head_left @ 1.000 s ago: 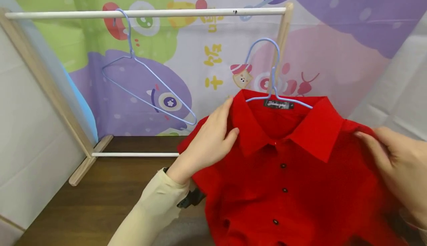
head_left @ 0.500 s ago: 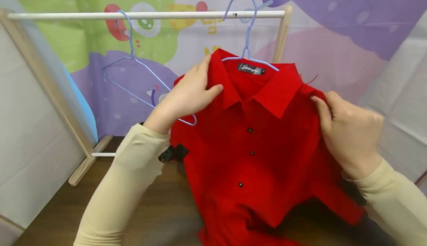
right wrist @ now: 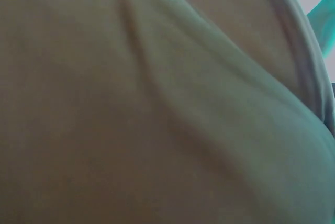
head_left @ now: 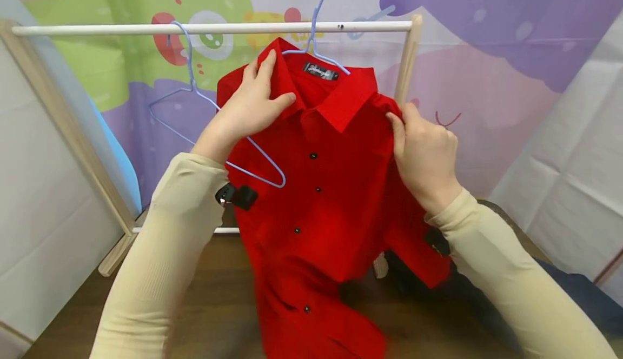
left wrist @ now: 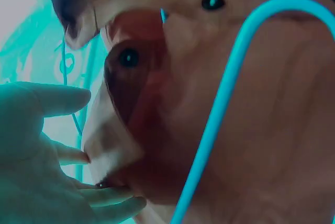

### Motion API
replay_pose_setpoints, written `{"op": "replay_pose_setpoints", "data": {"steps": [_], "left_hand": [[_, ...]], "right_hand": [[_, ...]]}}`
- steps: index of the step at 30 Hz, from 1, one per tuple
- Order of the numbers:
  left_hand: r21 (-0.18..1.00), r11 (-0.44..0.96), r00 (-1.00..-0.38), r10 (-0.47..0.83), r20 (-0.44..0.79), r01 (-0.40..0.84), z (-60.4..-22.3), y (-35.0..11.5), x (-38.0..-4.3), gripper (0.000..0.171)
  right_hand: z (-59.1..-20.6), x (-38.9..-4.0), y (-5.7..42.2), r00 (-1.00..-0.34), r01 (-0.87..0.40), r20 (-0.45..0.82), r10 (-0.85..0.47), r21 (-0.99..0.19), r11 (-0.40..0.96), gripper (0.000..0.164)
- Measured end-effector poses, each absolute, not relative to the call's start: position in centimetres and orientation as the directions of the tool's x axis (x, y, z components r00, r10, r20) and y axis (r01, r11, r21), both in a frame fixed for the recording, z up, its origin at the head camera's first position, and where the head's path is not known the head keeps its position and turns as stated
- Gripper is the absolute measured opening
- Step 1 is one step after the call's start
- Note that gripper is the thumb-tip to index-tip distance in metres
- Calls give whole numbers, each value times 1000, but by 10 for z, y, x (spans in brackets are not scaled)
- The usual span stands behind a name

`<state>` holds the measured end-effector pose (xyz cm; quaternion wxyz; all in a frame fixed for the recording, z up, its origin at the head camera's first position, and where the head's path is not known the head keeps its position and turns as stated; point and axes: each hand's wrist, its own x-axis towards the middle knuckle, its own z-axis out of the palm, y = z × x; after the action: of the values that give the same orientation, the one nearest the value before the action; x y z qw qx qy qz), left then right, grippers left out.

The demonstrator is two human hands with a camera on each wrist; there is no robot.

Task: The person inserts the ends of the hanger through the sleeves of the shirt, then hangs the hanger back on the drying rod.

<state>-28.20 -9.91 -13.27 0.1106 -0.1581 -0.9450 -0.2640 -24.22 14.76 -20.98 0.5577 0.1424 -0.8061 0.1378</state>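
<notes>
A red button-up shirt point(head_left: 340, 186) hangs from a light blue wire hanger point(head_left: 313, 21), whose bare hook rises above the white rail point(head_left: 121, 30) in the head view. My left hand point(head_left: 248, 102) lies along the shirt's collar and shoulder, fingers fairly straight and thumb spread. At the opposite shoulder, my right hand point(head_left: 425, 148) grips the fabric between thumb and curled fingers. A second blue hanger point(head_left: 190, 61) hangs on the rail, its lower corner in front of the shirt. Its wire loop point(left wrist: 209, 122) crosses the left wrist view. Shirt cloth point(right wrist: 131, 103) fills most of the right wrist view.
The rack's wooden posts point(head_left: 409, 67) stand at both ends of the rail. Beneath is a brown wooden tabletop point(head_left: 209, 294). Dark cloth point(head_left: 574, 288) lies at the right, and a cartoon-printed curtain point(head_left: 462, 94) hangs behind.
Both hands have lifted the shirt with its hanger up and to the left. The hook has gone from below rail height to above it, and the shirt now overlaps the second hanger.
</notes>
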Motion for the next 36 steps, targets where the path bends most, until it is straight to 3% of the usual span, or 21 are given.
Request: {"op": "replay_pose_setpoints", "data": {"steps": [7, 12, 21, 28, 31, 36], "left_hand": [[505, 813, -941, 145, 306, 290, -133, -104, -285, 69], [469, 834, -934, 143, 328, 292, -138, -106, -286, 57], [445, 859, -955, 147, 258, 253, -152, -110, -291, 55], [260, 943, -948, 126, 293, 206, -161, -111, -291, 48], [216, 959, -946, 112, 305, 183, -164, -112, -289, 48], [180, 974, -931, 62, 360, 135, -172, -108, -280, 47]], "right_hand": [[-210, -257, 121, -342, -393, 935, -95, -50, 918, 29], [-219, -266, 108, -310, -388, 941, -134, 4, 922, 21], [-240, -285, 101, -269, -410, 936, -229, 104, 906, 18], [-252, -294, 106, -257, -387, 922, -288, 174, 906, 16], [-252, -294, 108, -278, -389, 918, -284, 163, 907, 18], [-250, -288, 114, -368, -454, 884, -290, 101, 885, 26]]}}
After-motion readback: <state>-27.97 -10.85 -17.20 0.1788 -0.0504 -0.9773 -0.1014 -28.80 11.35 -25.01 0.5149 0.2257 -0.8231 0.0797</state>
